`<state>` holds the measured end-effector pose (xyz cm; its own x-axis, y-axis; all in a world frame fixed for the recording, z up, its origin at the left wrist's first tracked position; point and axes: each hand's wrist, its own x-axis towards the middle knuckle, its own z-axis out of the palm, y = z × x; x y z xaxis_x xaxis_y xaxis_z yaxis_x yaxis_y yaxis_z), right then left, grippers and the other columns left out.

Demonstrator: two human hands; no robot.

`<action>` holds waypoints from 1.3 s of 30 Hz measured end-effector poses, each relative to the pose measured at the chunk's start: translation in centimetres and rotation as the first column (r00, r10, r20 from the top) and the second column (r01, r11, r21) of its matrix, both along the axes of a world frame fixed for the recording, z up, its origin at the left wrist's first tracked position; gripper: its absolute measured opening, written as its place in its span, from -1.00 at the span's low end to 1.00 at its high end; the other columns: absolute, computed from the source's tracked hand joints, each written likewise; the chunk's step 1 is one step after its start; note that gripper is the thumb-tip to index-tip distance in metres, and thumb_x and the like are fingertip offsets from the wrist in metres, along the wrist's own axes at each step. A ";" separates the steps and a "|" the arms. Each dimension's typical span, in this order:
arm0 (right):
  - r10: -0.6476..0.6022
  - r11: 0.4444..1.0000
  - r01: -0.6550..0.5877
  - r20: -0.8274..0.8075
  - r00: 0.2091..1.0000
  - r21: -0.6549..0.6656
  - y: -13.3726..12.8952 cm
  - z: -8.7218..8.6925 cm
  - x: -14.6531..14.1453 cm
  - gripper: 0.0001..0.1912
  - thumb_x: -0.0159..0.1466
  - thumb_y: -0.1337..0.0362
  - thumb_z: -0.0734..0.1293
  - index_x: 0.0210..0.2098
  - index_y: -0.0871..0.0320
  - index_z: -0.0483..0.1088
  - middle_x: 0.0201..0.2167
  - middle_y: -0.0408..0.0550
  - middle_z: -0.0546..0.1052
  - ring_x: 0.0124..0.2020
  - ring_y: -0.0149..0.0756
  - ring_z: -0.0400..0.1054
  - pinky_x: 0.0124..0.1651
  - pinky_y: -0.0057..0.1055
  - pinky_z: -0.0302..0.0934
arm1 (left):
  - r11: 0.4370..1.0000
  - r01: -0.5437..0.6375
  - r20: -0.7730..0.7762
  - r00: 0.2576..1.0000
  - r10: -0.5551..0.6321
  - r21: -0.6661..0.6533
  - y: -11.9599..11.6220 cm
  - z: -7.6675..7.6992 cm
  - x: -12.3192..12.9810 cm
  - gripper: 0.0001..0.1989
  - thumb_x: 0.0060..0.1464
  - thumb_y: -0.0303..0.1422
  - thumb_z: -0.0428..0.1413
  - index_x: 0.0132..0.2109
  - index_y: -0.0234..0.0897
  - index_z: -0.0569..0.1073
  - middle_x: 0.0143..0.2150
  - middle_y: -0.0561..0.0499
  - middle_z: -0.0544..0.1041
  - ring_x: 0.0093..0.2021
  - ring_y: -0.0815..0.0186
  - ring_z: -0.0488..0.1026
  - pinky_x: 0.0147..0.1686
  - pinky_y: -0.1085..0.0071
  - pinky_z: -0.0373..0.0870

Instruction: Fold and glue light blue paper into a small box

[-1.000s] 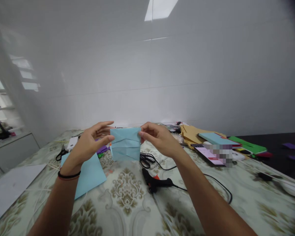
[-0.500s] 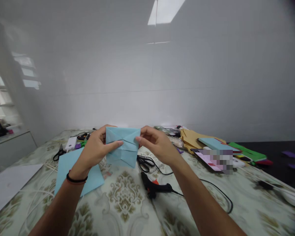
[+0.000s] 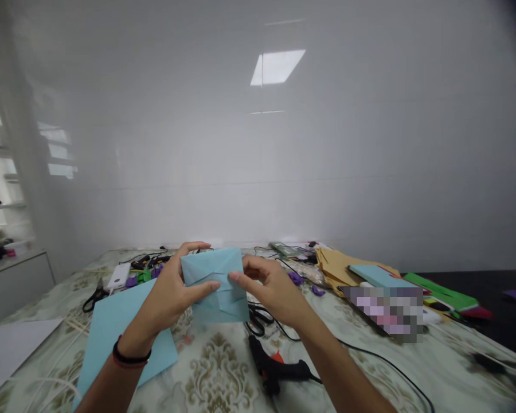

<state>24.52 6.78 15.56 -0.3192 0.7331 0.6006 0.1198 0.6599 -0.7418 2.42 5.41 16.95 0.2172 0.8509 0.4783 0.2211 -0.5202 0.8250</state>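
As left hand (image 3: 171,293) and right hand (image 3: 277,287) hold blue packet (image 3: 215,265), inside hidden

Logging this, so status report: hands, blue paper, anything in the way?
Left hand and right hand gripping folded blue paper. Held up, creased side visible. Glue gun nearby, not blocking.

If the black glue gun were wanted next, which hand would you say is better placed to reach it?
Probably the right hand: the black glue gun lies below it in the view, nearer to it than to the left hand. Both hold the folded blue paper, so the right must let go first.
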 end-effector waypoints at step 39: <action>-0.040 0.999 0.040 -0.015 0.999 0.034 -0.3 0.1 -1.4 -0.76 0.20 0.12 0.41 -0.40 0.19 0.47 -0.46 -0.15 0.45 -0.40 -0.33 0.26 -0.31 -0.42 0.22 | 0.993 0.114 0.175 0.978 -0.109 -0.015 0.3 -0.5 0.4 -0.39 0.03 -0.18 0.45 0.13 -0.22 0.38 -0.02 -0.12 0.68 -0.04 0.05 0.67 -0.11 0.24 0.66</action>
